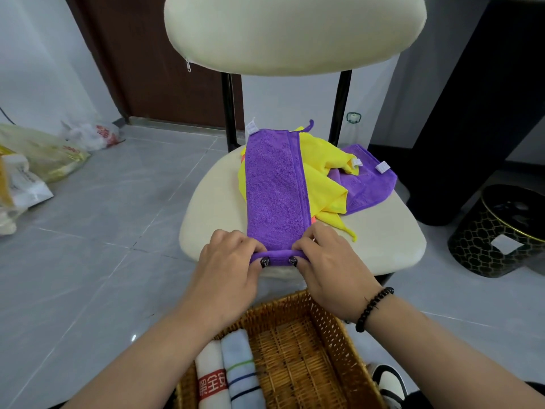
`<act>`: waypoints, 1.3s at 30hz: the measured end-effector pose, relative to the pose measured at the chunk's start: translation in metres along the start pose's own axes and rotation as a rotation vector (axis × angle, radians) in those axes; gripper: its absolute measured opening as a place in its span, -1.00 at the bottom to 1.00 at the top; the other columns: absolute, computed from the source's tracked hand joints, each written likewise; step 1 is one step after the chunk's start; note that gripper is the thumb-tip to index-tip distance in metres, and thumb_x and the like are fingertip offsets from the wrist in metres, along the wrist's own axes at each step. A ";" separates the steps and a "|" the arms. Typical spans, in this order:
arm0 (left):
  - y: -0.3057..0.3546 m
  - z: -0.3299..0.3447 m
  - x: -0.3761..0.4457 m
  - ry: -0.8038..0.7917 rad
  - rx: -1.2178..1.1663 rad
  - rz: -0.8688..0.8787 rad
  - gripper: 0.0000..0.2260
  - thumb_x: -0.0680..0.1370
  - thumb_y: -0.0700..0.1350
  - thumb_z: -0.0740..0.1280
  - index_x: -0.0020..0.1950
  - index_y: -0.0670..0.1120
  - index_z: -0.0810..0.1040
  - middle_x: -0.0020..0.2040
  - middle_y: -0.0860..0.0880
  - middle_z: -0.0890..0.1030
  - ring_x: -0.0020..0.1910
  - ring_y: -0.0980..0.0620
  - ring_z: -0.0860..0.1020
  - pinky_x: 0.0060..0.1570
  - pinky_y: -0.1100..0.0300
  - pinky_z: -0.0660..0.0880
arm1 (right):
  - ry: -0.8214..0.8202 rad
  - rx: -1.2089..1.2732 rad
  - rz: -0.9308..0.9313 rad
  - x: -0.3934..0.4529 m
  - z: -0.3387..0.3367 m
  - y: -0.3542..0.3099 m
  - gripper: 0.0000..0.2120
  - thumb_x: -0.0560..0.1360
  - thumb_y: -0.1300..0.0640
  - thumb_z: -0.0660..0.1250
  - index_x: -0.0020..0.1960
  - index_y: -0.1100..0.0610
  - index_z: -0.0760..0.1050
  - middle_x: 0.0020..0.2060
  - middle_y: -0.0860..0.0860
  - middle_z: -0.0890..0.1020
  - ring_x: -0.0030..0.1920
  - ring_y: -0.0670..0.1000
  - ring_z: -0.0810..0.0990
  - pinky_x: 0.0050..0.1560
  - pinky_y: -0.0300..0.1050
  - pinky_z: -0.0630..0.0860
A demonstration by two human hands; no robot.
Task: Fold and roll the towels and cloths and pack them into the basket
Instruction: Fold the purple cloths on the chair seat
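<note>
Head view: a long folded purple microfibre cloth [275,187] lies lengthwise on the cream padded seat of a black-framed chair [212,208], its far end towards the chair's back posts and its near end at the front edge of the seat. That near end is turned up into a small tight roll. The left hand [228,259] grips the left part of the roll, fingers [250,246] curled over the top and the thumb, with a dark painted nail, pressed against the front. The right hand [324,258] grips the right part in the same way, with its thumb against the front of the roll; a black beaded bracelet [373,308] sits on that wrist.

Under and beside the purple strip lies a crumpled yellow cloth [321,178], and to its right a second purple cloth [368,184] with white labels, both on the seat. A sliver of orange cloth [313,221] shows at the strip's right edge.

Below the forearms, on the grey tiled floor [88,231] just in front of the chair, stands a woven wicker basket [333,335]. At its left side lie two rolled towels side by side: a white one with a red printed band [211,379] and a pale blue one with green and dark stripes [241,376].
</note>
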State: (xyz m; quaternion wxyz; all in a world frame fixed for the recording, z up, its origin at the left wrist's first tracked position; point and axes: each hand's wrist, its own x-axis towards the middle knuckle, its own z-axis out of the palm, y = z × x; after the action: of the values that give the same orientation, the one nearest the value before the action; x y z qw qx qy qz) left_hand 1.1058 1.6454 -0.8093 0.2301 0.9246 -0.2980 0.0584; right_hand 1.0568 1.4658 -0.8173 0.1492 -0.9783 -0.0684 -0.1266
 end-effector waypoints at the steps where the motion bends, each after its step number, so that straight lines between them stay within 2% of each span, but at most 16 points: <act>1: 0.000 0.000 -0.001 -0.008 0.010 -0.017 -0.85 0.58 -0.06 0.22 0.11 0.02 0.52 0.05 0.07 0.48 0.09 0.04 0.32 0.12 0.12 0.34 | -0.001 0.004 0.014 0.000 0.001 0.000 -0.70 0.54 -0.01 0.07 -0.01 0.11 0.52 -0.07 0.00 0.43 -0.08 0.01 0.41 -0.09 -0.03 0.48; 7: 0.004 0.001 0.000 -0.080 0.083 -0.112 -0.80 0.63 0.03 0.06 0.11 0.06 0.44 0.04 0.08 0.46 0.08 0.02 0.32 0.10 0.11 0.31 | 0.011 -0.001 0.066 0.003 0.009 -0.004 -0.53 0.51 -0.10 -0.10 -0.09 0.13 0.51 -0.08 0.01 0.41 -0.08 0.03 0.39 -0.06 -0.01 0.45; 10: 0.003 0.001 0.002 -0.077 0.080 -0.146 -0.82 0.62 0.06 0.08 0.07 0.07 0.44 0.01 0.09 0.50 0.06 0.03 0.35 0.08 0.09 0.33 | 0.057 -0.057 0.097 0.004 0.010 -0.005 -0.52 0.51 -0.12 -0.08 -0.15 0.14 0.52 -0.13 0.02 0.43 -0.12 0.04 0.40 -0.11 0.00 0.47; 13: 0.002 0.001 0.002 -0.038 0.023 -0.189 -0.86 0.60 0.08 0.14 0.03 0.08 0.44 -0.02 0.09 0.53 0.03 0.04 0.39 0.03 0.10 0.35 | 0.152 -0.106 0.122 0.005 0.011 -0.007 -0.57 0.49 -0.12 0.02 -0.20 0.13 0.53 -0.21 0.02 0.45 -0.18 0.04 0.43 -0.20 -0.01 0.48; 16: 0.000 0.001 0.002 0.004 -0.037 -0.225 -0.88 0.58 0.07 0.19 0.02 0.07 0.42 -0.07 0.09 0.54 -0.01 0.06 0.41 -0.01 0.10 0.40 | 0.223 -0.122 0.082 0.007 0.010 -0.005 -0.67 0.47 -0.09 0.14 -0.14 0.12 0.54 -0.19 0.04 0.49 -0.18 0.07 0.46 -0.21 0.00 0.48; 20: -0.001 0.002 0.003 0.044 -0.065 -0.257 -0.87 0.56 0.09 0.23 -0.01 0.06 0.40 -0.13 0.07 0.55 -0.04 0.03 0.45 -0.02 0.03 0.45 | 0.265 -0.196 -0.113 0.005 0.009 -0.001 -0.85 0.45 0.12 0.24 -0.08 0.10 0.57 -0.14 0.02 0.54 -0.15 0.09 0.48 -0.19 -0.01 0.43; 22: 0.000 0.002 0.003 0.081 -0.019 -0.226 -0.88 0.56 0.09 0.22 -0.02 0.06 0.42 -0.14 0.09 0.55 -0.05 0.03 0.44 -0.04 0.06 0.43 | 0.241 -0.253 -0.194 0.003 0.010 -0.002 -0.80 0.44 0.16 0.18 -0.09 0.09 0.58 -0.15 0.01 0.55 -0.15 0.08 0.49 -0.19 -0.04 0.38; 25: 0.002 0.004 0.002 0.143 0.075 -0.126 -0.89 0.55 0.05 0.27 -0.05 0.03 0.44 -0.17 0.07 0.52 -0.09 0.00 0.43 -0.14 0.10 0.36 | 0.229 -0.240 -0.208 0.000 0.008 -0.003 -0.77 0.39 0.13 0.19 -0.08 0.10 0.60 -0.15 0.00 0.55 -0.13 0.08 0.51 -0.17 -0.03 0.41; 28: -0.002 0.006 0.003 0.187 0.130 -0.014 -0.88 0.46 -0.08 0.40 -0.04 -0.02 0.52 -0.12 0.00 0.53 -0.10 -0.06 0.47 -0.19 0.05 0.41 | 0.227 -0.213 -0.234 -0.001 0.005 -0.003 -0.77 0.37 0.11 0.23 -0.06 0.11 0.60 0.02 0.05 0.59 0.07 0.12 0.52 0.03 0.04 0.46; 31: -0.005 0.008 0.005 0.222 0.095 0.116 -0.85 0.44 -0.21 0.42 -0.01 -0.08 0.61 -0.08 -0.02 0.55 -0.10 -0.06 0.52 -0.20 0.01 0.50 | 0.127 -0.231 -0.268 -0.003 0.008 0.000 -0.72 0.33 0.10 0.35 0.03 0.12 0.57 0.23 0.07 0.55 0.28 0.11 0.47 0.25 0.01 0.36; 33: -0.008 0.009 0.006 0.223 0.089 0.192 -0.84 0.46 -0.23 0.35 -0.02 -0.09 0.65 -0.06 -0.02 0.59 -0.10 -0.05 0.56 -0.19 0.04 0.51 | 0.064 -0.223 -0.259 -0.004 0.009 0.003 -0.64 0.28 0.11 0.44 0.06 0.12 0.54 0.22 0.07 0.57 0.28 0.09 0.50 0.27 -0.01 0.37; 36: -0.010 0.010 0.006 0.144 0.131 0.245 -0.73 0.44 -0.17 0.21 0.01 -0.07 0.67 -0.04 0.01 0.65 -0.09 -0.01 0.61 -0.15 0.10 0.51 | 0.038 -0.216 -0.247 -0.003 0.008 0.005 -0.61 0.24 0.13 0.50 0.04 0.10 0.54 0.17 0.03 0.61 0.23 0.06 0.55 0.21 -0.02 0.45; 39: -0.009 0.007 0.006 0.093 0.147 0.271 -0.70 0.45 -0.13 0.17 0.01 -0.09 0.67 -0.06 0.00 0.68 -0.12 -0.02 0.63 -0.19 0.09 0.56 | 0.040 -0.211 -0.244 0.000 0.006 0.006 -0.61 0.23 0.10 0.54 0.03 0.08 0.56 0.11 -0.01 0.64 0.19 0.03 0.58 0.19 -0.02 0.47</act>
State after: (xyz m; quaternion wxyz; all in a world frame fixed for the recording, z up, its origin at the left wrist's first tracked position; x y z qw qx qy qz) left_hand 1.1158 1.6453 -0.8176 0.1651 0.8866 -0.4040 0.1533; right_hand 1.0591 1.4619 -0.8249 0.0306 -0.9703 -0.1698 -0.1697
